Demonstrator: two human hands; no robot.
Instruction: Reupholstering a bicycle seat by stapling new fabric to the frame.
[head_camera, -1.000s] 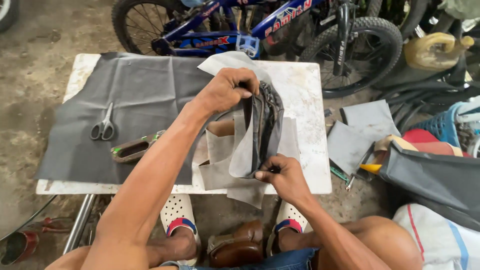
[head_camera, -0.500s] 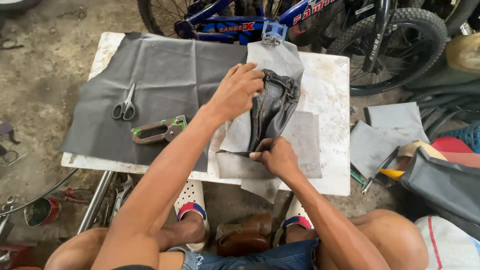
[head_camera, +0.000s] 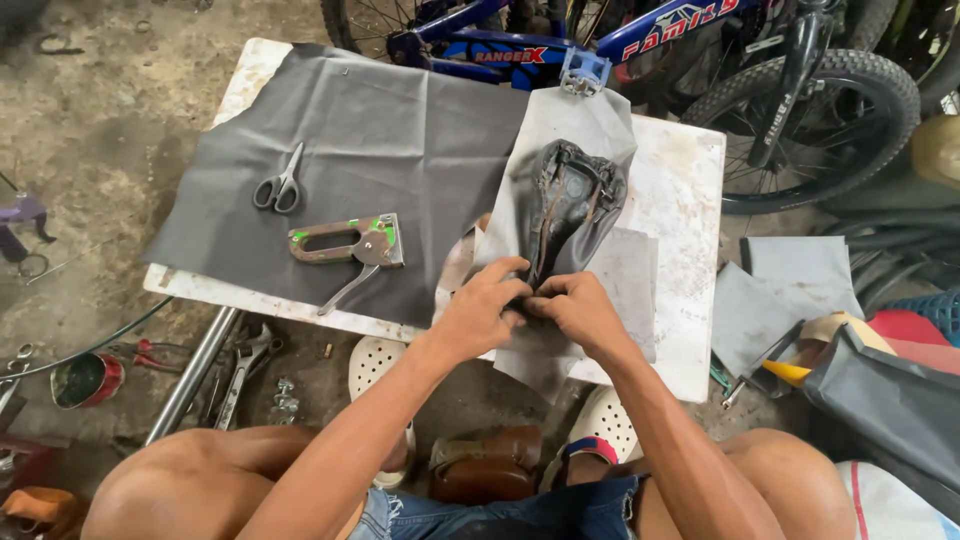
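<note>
Single head view, looking steeply down, close over table (head_camera: 690, 330).

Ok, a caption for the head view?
Both hands press grey cover onto an upturned saddle; stapler, scissors beside.

Both hands meet at the near edge of the bench (head_camera: 680, 330), left hand (head_camera: 480, 305) touching right hand (head_camera: 580, 310). Bicycle saddle (head_camera: 570, 205) lies upside down on a loose cover sheet (head_camera: 625, 290), just beyond the fingertips, narrow end toward them. Staple gun (head_camera: 345, 245) sits left of the left hand, on a larger sheet (head_camera: 400, 130). Scissors (head_camera: 280, 185) lie farther left and beyond, on the same sheet. Bicycle (head_camera: 700, 60) stands behind the bench. Wrench (head_camera: 240, 370) on the floor, below-left of the left hand. Cut sheet pieces (head_camera: 780, 295) lie right of the right hand, off the bench.
</note>
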